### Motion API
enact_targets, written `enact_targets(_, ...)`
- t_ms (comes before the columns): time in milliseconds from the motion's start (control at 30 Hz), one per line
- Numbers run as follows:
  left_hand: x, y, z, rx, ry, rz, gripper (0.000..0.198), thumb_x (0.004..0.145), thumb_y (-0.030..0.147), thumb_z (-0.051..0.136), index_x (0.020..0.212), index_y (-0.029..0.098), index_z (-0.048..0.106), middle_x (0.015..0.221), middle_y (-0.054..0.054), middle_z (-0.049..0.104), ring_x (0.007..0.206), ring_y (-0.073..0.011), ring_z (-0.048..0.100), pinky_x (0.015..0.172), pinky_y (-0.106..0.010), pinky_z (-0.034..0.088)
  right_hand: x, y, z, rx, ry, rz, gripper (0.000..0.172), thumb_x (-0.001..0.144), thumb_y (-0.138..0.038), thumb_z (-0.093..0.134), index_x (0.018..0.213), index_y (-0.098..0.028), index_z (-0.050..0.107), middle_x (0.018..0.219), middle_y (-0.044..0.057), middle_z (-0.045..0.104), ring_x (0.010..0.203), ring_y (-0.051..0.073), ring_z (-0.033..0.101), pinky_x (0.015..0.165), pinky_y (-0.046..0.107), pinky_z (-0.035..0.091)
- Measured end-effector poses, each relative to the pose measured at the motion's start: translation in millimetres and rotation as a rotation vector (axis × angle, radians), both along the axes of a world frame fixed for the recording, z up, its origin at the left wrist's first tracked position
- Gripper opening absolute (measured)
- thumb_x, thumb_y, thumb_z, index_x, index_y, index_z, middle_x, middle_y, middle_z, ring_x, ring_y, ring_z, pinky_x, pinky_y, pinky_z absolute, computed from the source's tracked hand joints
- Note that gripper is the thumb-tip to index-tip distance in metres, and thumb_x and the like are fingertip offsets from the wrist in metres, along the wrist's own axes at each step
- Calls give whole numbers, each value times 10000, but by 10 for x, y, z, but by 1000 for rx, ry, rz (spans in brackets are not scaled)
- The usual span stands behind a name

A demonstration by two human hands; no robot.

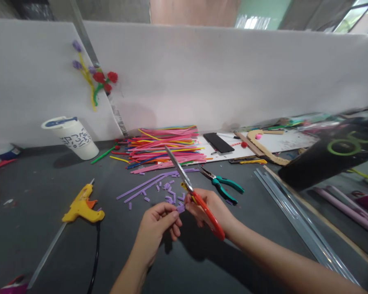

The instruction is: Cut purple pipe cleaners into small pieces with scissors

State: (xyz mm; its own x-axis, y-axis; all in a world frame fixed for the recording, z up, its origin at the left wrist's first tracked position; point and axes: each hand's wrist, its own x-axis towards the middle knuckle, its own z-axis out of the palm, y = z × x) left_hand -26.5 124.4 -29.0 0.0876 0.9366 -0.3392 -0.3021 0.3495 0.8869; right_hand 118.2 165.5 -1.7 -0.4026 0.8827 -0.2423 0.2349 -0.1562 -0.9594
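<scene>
My left hand (159,222) pinches a small purple pipe cleaner piece (180,208) between thumb and fingertips. Close beside it, my right hand (210,208) is closed around red-handled scissors (208,216), whose blades point up and away to the left. The right fingertips come near the purple piece; I cannot tell whether they touch it. Short cut purple pieces (168,188) lie scattered on the dark table just beyond my hands. Longer purple pipe cleaners (144,188) lie behind and to the left of them.
A pile of pink, red and yellow pipe cleaners (168,147) lies at the back. Teal-handled pliers (223,183) rest right of the cut pieces. A yellow glue gun (84,206) and a white cup (75,139) stand left. Clear glue sticks (300,220) and a black bottle (322,155) are at right.
</scene>
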Motion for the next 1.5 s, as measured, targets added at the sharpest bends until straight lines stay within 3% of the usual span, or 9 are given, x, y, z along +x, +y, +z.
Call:
enact_targets(433,-62,8,2,-38,-201,113,89,684,213,614,707,141,568,577,12,591,431,-47,489,399,-138,366,-15,28,-34,-29,-22,6,76,696,-240,500,683,-175,461,350,-103,385,288,58,379,312,148,282)
enact_targets(800,-3,26,2,40,128,81,157,638,277,651,640,137,579,537,3,586,423,-85,496,411,-188,379,-45,60,-41,-59,-110,61,78,683,-229,533,678,-172,480,400,-99,393,292,45,377,288,129,293)
enact_targets(1133,-26,6,34,37,-5,94,179,667,303,591,693,129,624,589,-32,627,451,-104,524,422,-207,398,-51,57,1,-30,-169,50,62,678,-212,502,636,-181,468,418,-92,385,302,53,388,290,138,284)
enact_targets(1333,-10,-7,45,86,114,86,102,657,230,636,647,136,598,494,19,565,428,-80,490,430,-183,393,-48,45,3,101,-219,107,169,727,-306,511,636,-172,462,482,-65,422,361,53,390,359,158,281)
enact_targets(1500,-86,-9,53,117,60,282,59,670,205,631,676,160,593,575,33,587,477,-65,500,445,-156,393,98,-47,87,296,-370,271,291,772,-449,465,669,-177,444,579,-38,448,501,81,389,461,184,299)
